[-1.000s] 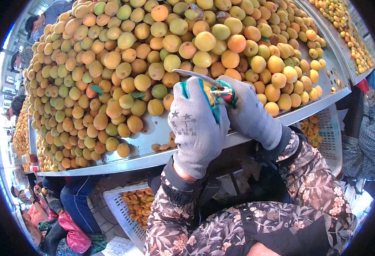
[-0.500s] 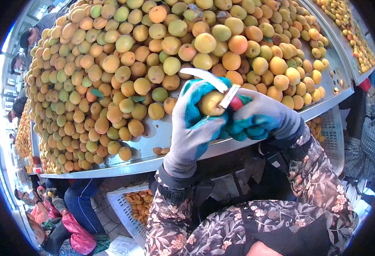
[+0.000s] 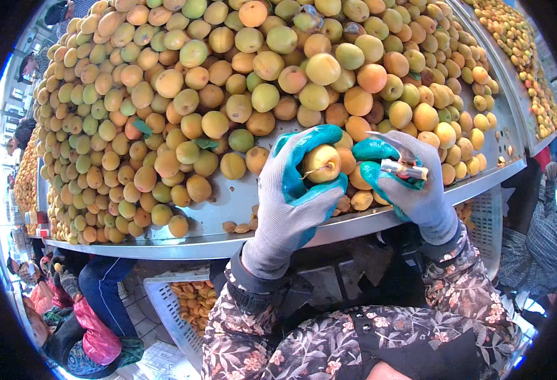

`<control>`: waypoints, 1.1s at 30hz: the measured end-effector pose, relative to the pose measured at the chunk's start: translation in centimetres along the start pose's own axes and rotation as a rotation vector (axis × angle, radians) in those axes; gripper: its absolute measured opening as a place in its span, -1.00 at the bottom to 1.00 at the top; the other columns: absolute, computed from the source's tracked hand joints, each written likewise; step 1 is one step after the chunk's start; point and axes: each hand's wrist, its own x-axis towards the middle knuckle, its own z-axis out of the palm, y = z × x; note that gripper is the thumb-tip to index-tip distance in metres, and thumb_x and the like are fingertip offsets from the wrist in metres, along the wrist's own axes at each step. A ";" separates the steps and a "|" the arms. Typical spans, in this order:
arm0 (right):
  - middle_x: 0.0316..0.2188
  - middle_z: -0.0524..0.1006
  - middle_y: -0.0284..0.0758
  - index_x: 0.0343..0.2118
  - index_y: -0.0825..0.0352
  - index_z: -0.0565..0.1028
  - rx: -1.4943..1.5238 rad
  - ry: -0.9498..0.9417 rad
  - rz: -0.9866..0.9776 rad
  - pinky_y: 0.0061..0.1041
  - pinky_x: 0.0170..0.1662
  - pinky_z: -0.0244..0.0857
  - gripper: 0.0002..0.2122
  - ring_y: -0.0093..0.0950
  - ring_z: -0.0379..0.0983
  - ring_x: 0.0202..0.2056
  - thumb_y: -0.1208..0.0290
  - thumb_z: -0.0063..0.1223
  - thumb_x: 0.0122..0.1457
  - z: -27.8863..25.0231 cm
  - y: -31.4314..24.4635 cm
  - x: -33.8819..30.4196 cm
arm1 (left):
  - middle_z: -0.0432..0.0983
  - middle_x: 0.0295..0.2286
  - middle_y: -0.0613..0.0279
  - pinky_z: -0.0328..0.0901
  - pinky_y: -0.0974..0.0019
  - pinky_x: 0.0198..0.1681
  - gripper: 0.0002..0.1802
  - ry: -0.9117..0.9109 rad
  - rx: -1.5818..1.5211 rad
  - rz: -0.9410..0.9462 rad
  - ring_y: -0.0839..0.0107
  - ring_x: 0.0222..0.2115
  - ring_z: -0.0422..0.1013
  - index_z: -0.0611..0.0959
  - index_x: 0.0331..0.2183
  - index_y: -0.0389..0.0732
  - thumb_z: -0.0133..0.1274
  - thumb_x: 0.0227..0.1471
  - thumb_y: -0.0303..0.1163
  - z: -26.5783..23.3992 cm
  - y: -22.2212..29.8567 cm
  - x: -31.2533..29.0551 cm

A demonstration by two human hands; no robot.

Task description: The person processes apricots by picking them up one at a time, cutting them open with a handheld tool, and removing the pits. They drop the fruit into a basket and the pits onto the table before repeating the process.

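My left hand [image 3: 281, 202], in a grey glove with teal coated fingers, is wrapped round a yellow apricot [image 3: 323, 164]. A brownish spot with a thin strand marks the fruit's facing side. In the same kind of glove, my right hand [image 3: 418, 183] is closed on a small knife [image 3: 403, 170], a little to the right of the apricot and apart from it. A silvery part of the knife shows across the palm; its blade is mostly hidden. Both hands are above the front edge of a metal table [image 3: 228, 218], close to a large heap of apricots [image 3: 183, 101].
Below the table edge stand a white crate [image 3: 167, 304] of orange fruit pieces and another crate [image 3: 486, 228] at the right. Co-workers sit at the lower left [image 3: 101, 316] and right [image 3: 532, 247]. A second fruit-laden table [image 3: 519, 57] is at the far right.
My right hand has drawn away to the right from the apricot, taking the knife with it. The curved blade that showed over the fruit is now mostly out of sight. My left hand keeps the apricot.
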 end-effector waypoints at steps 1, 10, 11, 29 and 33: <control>-0.40 0.53 -0.22 -0.28 0.43 0.49 -0.005 0.001 0.007 -0.47 -0.26 0.35 -0.72 -0.38 0.51 -0.36 0.49 0.25 -0.09 0.2 0.2 0.2 | 0.46 -0.19 0.09 0.29 0.28 -0.03 -0.46 -0.003 -0.006 -0.005 0.30 -0.13 0.41 0.55 -0.12 -0.27 0.22 -0.28 -0.51 0.2 0.1 0.0; -0.37 0.49 -0.10 -0.26 0.42 0.46 -0.365 -0.169 -0.190 -0.34 -0.25 0.34 -0.70 -0.12 0.46 -0.33 0.53 0.19 -0.12 0.5 0.3 0.2 | 0.47 -0.25 0.01 0.30 0.18 -0.12 -0.45 -0.012 0.186 0.048 0.08 -0.22 0.42 0.55 -0.14 -0.26 0.23 -0.33 -0.50 1.3 0.0 -0.9; -0.36 0.49 -0.10 -0.26 0.42 0.46 -0.375 -0.164 -0.190 -0.33 -0.24 0.34 -0.71 -0.11 0.46 -0.32 0.53 0.18 -0.11 0.6 0.4 0.1 | 0.47 -0.27 0.01 0.30 0.18 -0.13 -0.45 -0.009 0.222 0.052 0.08 -0.23 0.42 0.56 -0.15 -0.26 0.22 -0.35 -0.50 1.2 0.1 -0.9; -0.32 0.45 -0.10 -0.16 0.39 0.41 -0.838 -0.024 -0.185 -0.25 -0.29 0.32 -0.64 -0.09 0.44 -0.29 0.55 0.13 -0.10 1.5 0.2 1.3 | 0.44 -0.33 0.05 0.32 0.24 -0.26 -0.42 0.193 0.423 0.159 0.14 -0.34 0.43 0.52 -0.16 -0.31 0.27 -0.37 -0.52 0.3 0.6 -1.8; -0.43 0.43 -0.17 -0.25 0.34 0.39 -0.783 0.290 -0.225 -0.29 -0.37 0.33 -0.73 -0.13 0.44 -0.38 0.54 0.08 -0.08 -0.8 1.9 2.2 | 0.41 -0.15 0.16 0.31 0.37 -0.08 -0.45 0.155 -0.264 -0.149 0.37 -0.15 0.39 0.54 -0.11 -0.33 0.23 -0.28 -0.61 -0.2 1.9 -1.8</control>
